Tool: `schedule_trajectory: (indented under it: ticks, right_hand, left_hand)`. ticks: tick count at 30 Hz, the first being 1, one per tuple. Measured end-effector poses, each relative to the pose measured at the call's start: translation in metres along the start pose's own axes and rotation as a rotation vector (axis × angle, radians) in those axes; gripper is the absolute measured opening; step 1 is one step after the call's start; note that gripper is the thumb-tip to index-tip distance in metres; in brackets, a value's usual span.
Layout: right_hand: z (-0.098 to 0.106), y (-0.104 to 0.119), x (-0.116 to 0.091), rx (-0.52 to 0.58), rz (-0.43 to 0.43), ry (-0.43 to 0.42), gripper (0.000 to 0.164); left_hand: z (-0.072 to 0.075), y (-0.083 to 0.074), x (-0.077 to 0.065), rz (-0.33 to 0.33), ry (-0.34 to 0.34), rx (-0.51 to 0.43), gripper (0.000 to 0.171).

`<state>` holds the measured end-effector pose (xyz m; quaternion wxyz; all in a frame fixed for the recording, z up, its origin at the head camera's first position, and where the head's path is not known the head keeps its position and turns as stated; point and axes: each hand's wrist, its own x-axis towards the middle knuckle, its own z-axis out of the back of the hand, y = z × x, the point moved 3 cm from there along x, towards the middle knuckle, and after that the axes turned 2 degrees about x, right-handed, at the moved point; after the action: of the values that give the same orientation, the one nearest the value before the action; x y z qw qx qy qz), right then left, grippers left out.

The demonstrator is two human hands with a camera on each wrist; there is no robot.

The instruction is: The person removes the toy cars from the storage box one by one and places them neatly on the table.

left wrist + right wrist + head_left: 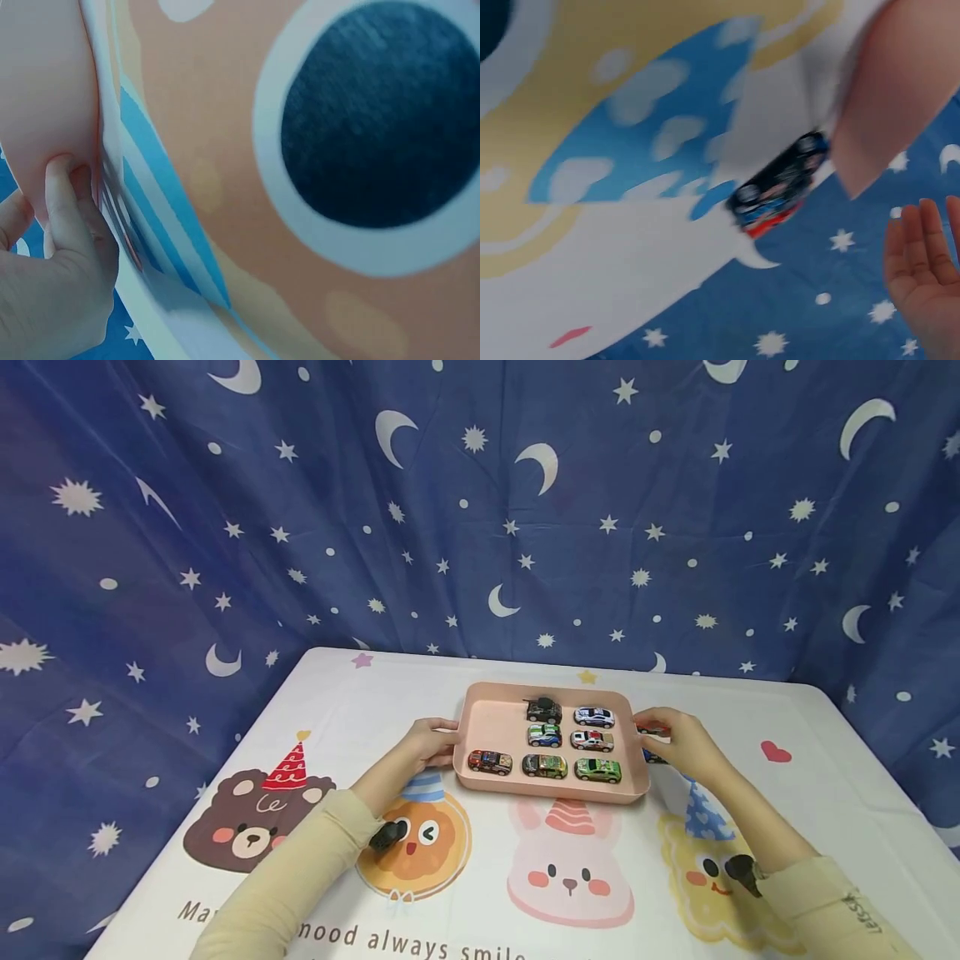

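Observation:
A shallow pink tray (pixel 491 722) holds several toy cars, among them a green car (pixel 597 771), a red-and-black car (pixel 490 762) and a black vehicle (pixel 543 710). My left hand (pixel 429 745) grips the tray's left side; in the left wrist view its fingers bend against the pink wall. Beside the right rim is my right hand (pixel 686 743), fingertips close to the tray edge in the head view. The right wrist view shows those fingers straight and apart from the tray. Just outside that rim, a red car (pixel 655 729) and a blue car (pixel 654 757) are partly hidden.
A white tablecloth (pixel 817 752) printed with cartoon figures covers the table. Behind it hangs a blue curtain (pixel 450 527) with moons and stars. The upper left part of the tray floor is bare. Dark wrist devices (pixel 388 835) sit at both wrists.

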<state>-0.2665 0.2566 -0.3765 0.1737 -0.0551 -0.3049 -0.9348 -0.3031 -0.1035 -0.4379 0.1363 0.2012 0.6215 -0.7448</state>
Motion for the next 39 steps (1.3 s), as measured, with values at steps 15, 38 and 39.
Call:
schedule_trajectory:
  ticks: [15,38,39]
  right_hand:
    - [-0.03,0.064,0.01,0.101,0.126,0.062,0.027]
    - [-0.113,0.119,0.04,0.208,0.166,0.168,0.025]
    - [-0.117,0.119,0.042,0.195,0.17,0.172,0.025]
  left_hand:
    - [0.001,0.006,0.002,-0.005,-0.002,-0.032,0.04]
    - [-0.001,0.003,0.002,-0.014,-0.01,-0.023,0.038]
    - [-0.001,0.003,0.001,-0.016,-0.008,-0.023,0.038]
